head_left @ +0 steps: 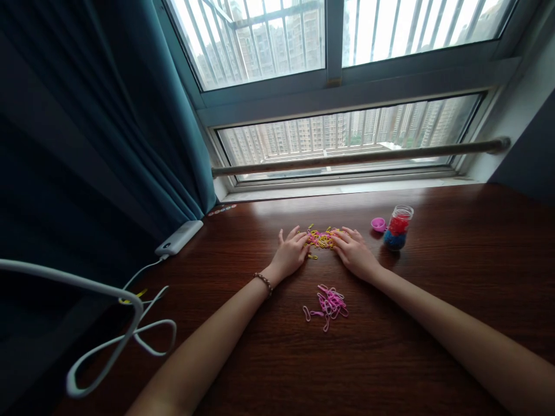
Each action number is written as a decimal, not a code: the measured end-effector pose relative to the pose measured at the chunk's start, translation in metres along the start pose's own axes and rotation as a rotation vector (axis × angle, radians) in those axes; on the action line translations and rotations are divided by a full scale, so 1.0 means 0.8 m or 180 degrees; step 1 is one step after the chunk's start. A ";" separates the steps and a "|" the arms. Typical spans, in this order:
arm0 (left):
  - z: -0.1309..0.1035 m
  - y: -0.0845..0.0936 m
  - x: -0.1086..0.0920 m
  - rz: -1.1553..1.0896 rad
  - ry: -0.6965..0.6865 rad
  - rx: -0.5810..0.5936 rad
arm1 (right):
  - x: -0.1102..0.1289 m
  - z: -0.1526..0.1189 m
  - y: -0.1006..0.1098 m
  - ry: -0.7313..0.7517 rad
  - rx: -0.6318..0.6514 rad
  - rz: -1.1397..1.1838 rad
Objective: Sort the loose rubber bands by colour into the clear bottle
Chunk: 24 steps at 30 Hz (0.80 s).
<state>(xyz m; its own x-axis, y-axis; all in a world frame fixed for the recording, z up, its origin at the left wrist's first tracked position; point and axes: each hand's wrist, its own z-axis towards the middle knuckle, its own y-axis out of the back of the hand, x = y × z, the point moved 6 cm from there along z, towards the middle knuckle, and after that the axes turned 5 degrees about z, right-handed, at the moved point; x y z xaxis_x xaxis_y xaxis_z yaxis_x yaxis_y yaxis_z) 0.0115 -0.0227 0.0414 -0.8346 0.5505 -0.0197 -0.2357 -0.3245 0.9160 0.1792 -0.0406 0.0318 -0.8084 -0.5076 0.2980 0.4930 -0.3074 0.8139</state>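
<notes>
at mid-frame, yellow-and-pink loops lie between my half-curled left hand and right hand; i can't tell what they grip.

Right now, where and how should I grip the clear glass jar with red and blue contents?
Probably around the jar, below its rim, with your right hand coming from the near right: it stands on its base with its sides exposed, and the small cup-shaped pink piece lies close on its left.

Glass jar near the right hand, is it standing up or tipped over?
Upright. The glass jar rests on its base on the brown table, clear neck on top, red contents above blue contents.
</notes>
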 end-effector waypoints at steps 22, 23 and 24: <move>-0.001 0.020 0.034 -0.0902 0.0441 -0.0888 | -0.018 -0.004 0.035 -0.0634 -0.0850 0.1887; -0.001 0.020 0.033 -0.0887 0.0418 -0.0876 | -0.016 -0.003 0.036 -0.0583 -0.0842 0.1821; -0.001 0.019 0.033 -0.0868 0.0417 -0.0869 | -0.014 -0.003 0.037 -0.0544 -0.0840 0.1782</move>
<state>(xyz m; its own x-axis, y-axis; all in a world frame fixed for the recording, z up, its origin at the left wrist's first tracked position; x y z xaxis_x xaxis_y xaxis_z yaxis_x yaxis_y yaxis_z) -0.0143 -0.0136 0.0549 -0.7755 0.5477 -0.3142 -0.5659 -0.3823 0.7305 0.2041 -0.0461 0.0512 -0.4347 -0.5200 0.7353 0.9003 -0.2317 0.3685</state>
